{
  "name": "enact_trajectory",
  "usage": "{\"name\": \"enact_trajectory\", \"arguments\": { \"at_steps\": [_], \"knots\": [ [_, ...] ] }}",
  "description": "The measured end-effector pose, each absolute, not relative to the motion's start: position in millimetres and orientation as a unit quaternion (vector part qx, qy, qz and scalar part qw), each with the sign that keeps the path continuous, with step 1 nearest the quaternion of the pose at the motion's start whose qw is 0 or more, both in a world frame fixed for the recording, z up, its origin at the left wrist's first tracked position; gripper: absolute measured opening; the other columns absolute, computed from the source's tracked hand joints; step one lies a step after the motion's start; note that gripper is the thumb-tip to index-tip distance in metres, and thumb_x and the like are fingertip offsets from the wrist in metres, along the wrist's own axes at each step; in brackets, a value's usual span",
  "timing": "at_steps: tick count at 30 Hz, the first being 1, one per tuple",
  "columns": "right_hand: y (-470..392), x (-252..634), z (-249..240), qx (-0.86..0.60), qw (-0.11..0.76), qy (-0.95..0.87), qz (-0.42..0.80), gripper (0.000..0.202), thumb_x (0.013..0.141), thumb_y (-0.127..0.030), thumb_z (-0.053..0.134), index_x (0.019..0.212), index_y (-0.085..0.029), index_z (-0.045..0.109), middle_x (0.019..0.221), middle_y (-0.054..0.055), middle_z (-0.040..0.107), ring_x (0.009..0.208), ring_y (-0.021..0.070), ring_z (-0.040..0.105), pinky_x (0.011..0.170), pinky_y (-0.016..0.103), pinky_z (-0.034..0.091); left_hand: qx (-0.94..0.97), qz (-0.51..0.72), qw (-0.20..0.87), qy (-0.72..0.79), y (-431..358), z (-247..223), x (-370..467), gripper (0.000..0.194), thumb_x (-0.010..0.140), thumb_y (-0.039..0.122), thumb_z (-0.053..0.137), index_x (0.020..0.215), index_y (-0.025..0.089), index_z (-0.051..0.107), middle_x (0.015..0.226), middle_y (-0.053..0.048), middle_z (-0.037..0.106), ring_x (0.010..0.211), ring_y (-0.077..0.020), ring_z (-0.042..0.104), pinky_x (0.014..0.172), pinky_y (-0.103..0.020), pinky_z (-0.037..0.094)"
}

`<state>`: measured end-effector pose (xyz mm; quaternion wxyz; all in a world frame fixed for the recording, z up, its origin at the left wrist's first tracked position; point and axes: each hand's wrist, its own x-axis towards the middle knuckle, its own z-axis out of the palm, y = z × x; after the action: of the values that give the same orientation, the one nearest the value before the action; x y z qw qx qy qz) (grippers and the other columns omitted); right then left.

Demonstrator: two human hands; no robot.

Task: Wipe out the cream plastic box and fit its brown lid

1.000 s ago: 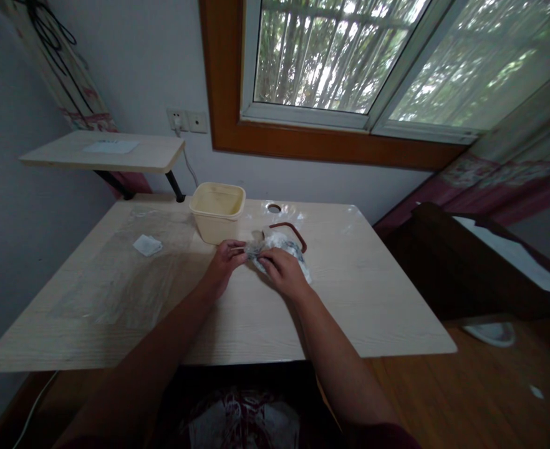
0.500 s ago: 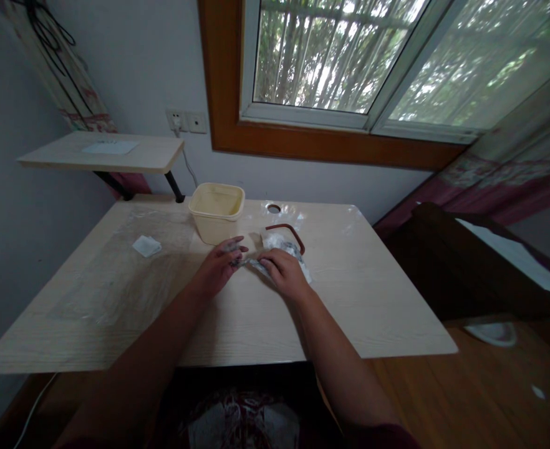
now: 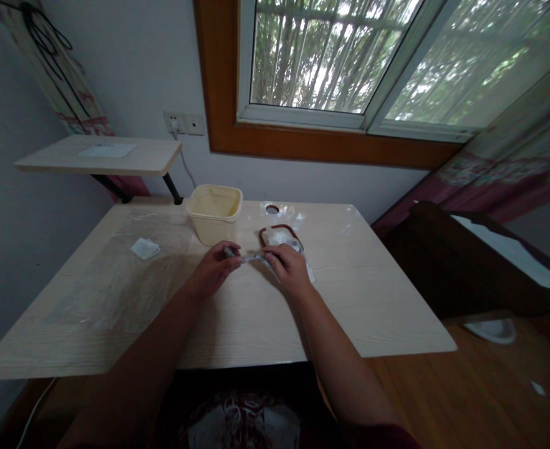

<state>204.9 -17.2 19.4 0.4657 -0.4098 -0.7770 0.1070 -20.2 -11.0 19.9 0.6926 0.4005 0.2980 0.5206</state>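
On the pale wood-grain counter (image 3: 373, 299), the left hand (image 3: 215, 269) pinches a twisted strand of a crinkly, whitish plastic bag (image 3: 309, 269); the right hand (image 3: 289, 268) grips it nearer its bulk. A smooth brown curved strip (image 3: 279, 226) arches at its far side. Far left, a square cream tub (image 3: 215, 226) shows yellowish inner walls.

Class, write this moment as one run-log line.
left hand: holding crinkled plastic | right hand: holding same plastic | beyond hands: brown curved strip, cream plastic bin
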Motion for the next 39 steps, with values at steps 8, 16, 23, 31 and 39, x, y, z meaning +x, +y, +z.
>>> {"name": "enact_trajectory", "arguments": {
  "at_steps": [8, 16, 23, 31, 39],
  "knots": [
    [-16.1, 202.2, 20.0, -0.376, 0.431, -0.818, 0.063, 0.018, 0.094, -0.035, 0.063, 0.098, -0.020, 0.073, 0.077, 0.005, 0.062, 0.074, 0.0190, 0.059, 0.067, 0.031, 0.046, 0.283, 0.610, 0.685, 0.281, -3.0, 24.8, -31.0, 0.028, 0.068, 0.015, 0.081, 0.083, 0.018, 0.057, 0.073, 0.005, 0.058, 0.059, -0.0033, 0.054, 0.051, -0.011, 0.045],
    [-15.6, 203.5, 17.6, -0.394, 0.425, -0.814, 0.051, 0.018, 0.095, -0.032, 0.059, 0.087, -0.019, 0.069, 0.071, 0.003, 0.058, 0.068, 0.0168, 0.053, 0.063, 0.031, 0.041, 0.254, 0.626, 0.686, 0.270, -6.4, 25.4, -26.9, 0.027, 0.072, 0.017, 0.072, 0.090, 0.021, 0.052, 0.073, 0.006, 0.053, 0.058, -0.0056, 0.056, 0.045, -0.013, 0.042],
    [-21.1, 203.5, 20.9, -0.392, 0.407, -0.823, 0.065, 0.025, 0.098, -0.031, 0.053, 0.081, -0.020, 0.066, 0.070, 0.002, 0.055, 0.069, 0.0168, 0.052, 0.067, 0.031, 0.039, 0.376, 0.592, 0.656, 0.279, -17.7, 18.1, -8.4, 0.060, 0.067, 0.013, 0.077, 0.119, 0.027, 0.050, 0.115, 0.000, 0.061, 0.060, -0.0035, 0.054, 0.056, -0.022, 0.050],
    [-20.5, 204.7, 24.3, -0.380, 0.394, -0.832, 0.086, 0.034, 0.101, -0.031, 0.044, 0.072, -0.020, 0.060, 0.067, 0.002, 0.053, 0.068, 0.0167, 0.050, 0.067, 0.032, 0.040, 0.410, 0.633, 0.560, 0.344, -9.5, 16.0, -13.3, 0.021, 0.072, 0.026, 0.078, 0.082, 0.016, 0.063, 0.067, 0.003, 0.062, 0.056, -0.0066, 0.054, 0.056, -0.020, 0.044],
    [-17.4, 211.3, 21.0, -0.413, 0.444, -0.794, 0.047, 0.031, 0.099, -0.029, 0.046, 0.072, -0.021, 0.059, 0.067, 0.003, 0.053, 0.069, 0.0189, 0.050, 0.069, 0.035, 0.041, 0.455, 0.640, 0.431, 0.445, -6.6, 9.4, -28.2, 0.027, 0.083, 0.039, 0.069, 0.071, 0.018, 0.058, 0.053, 0.006, 0.052, 0.045, -0.0066, 0.044, 0.045, -0.020, 0.033]
  ]
}}
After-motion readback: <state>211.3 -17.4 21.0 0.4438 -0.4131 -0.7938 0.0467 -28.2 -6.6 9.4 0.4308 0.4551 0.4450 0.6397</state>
